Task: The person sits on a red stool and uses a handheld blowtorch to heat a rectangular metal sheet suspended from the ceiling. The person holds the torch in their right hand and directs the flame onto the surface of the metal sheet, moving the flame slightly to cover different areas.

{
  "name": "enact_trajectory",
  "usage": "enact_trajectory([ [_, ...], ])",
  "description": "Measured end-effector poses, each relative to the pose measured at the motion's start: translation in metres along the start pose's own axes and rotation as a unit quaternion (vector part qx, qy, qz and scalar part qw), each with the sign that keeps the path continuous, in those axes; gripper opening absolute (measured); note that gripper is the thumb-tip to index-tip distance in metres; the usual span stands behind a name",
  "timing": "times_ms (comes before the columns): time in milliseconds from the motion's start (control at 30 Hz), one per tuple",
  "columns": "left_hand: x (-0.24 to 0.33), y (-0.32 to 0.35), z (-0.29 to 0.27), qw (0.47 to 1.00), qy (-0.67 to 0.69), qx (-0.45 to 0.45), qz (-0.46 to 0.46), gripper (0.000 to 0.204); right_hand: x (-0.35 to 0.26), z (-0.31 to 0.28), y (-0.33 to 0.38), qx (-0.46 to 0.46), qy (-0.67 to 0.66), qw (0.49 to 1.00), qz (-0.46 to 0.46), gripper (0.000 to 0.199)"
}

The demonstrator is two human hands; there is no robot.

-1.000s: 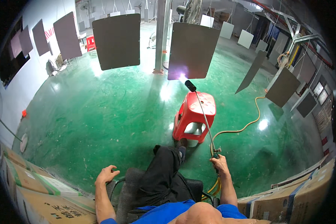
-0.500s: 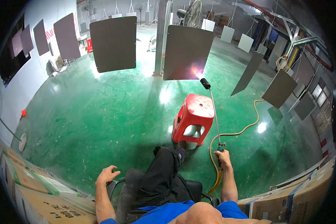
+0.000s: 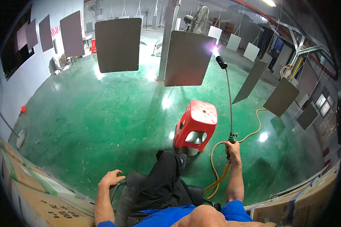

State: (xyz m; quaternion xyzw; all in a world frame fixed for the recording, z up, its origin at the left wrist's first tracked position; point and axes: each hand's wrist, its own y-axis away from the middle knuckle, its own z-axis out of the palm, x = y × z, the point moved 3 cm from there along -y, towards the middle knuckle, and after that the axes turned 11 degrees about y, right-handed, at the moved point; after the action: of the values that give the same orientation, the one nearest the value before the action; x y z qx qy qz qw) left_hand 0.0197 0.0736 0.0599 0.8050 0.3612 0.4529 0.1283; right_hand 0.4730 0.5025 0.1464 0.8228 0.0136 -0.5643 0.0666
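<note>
My right hand [image 3: 233, 150] is wrapped round the green handle of a gas torch [image 3: 229, 102], whose long thin metal rod stretches away from me. A bright flame leaves the torch's black nozzle [image 3: 221, 62] and meets the right edge of a dark flat panel [image 3: 189, 58], which hangs ahead of me. From the handle's lower end runs a yellow hose [image 3: 220, 178]. My left hand [image 3: 111, 178] rests at the chair's left armrest [image 3: 117, 185], fingers loosely stretched and holding nothing that I can see.
A red plastic stool [image 3: 197, 125] stands on the green floor [image 3: 102, 128] before my foot. More panels hang in a row, including a large dark one [image 3: 118, 45]. A fan [image 3: 199, 20] stands behind a pillar [image 3: 165, 56]. Cardboard boxes [image 3: 45, 200] lie along both near sides.
My right hand has gone up and slightly right with the torch. The flame has shifted from the panel's lower part to its upper right edge. My left hand stays at the armrest.
</note>
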Motion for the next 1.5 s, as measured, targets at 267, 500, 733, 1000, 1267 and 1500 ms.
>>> enact_trajectory([
  [267, 0.009, 0.001, 0.002, 1.0, -0.007, -0.003, 0.021, 0.057, -0.007, 0.0, 0.015, -0.005, 0.01, 0.999, -0.031, 0.013],
  [500, 0.013, 0.01, 0.001, 0.999, -0.028, -0.001, 0.018, 0.058, 0.006, 0.022, 0.055, -0.035, 0.034, 0.999, -0.016, 0.017],
  [733, 0.015, 0.009, 0.006, 0.998, -0.046, -0.028, 0.029, 0.06, 0.046, 0.023, 0.079, -0.074, 0.064, 0.995, -0.032, 0.013],
  [1000, -0.012, -0.01, 0.016, 0.998, -0.045, -0.019, 0.04, 0.062, 0.108, 0.03, 0.059, -0.092, 0.114, 0.989, -0.004, 0.014],
  [1267, 0.001, -0.005, 0.016, 0.996, -0.058, -0.011, 0.064, 0.061, 0.108, 0.021, 0.055, -0.053, 0.062, 0.997, -0.008, 0.013],
  [1500, 0.003, 0.004, 0.02, 0.997, -0.035, -0.023, 0.063, 0.06, 0.039, 0.037, 0.058, -0.04, 0.053, 0.997, -0.026, 0.013],
])
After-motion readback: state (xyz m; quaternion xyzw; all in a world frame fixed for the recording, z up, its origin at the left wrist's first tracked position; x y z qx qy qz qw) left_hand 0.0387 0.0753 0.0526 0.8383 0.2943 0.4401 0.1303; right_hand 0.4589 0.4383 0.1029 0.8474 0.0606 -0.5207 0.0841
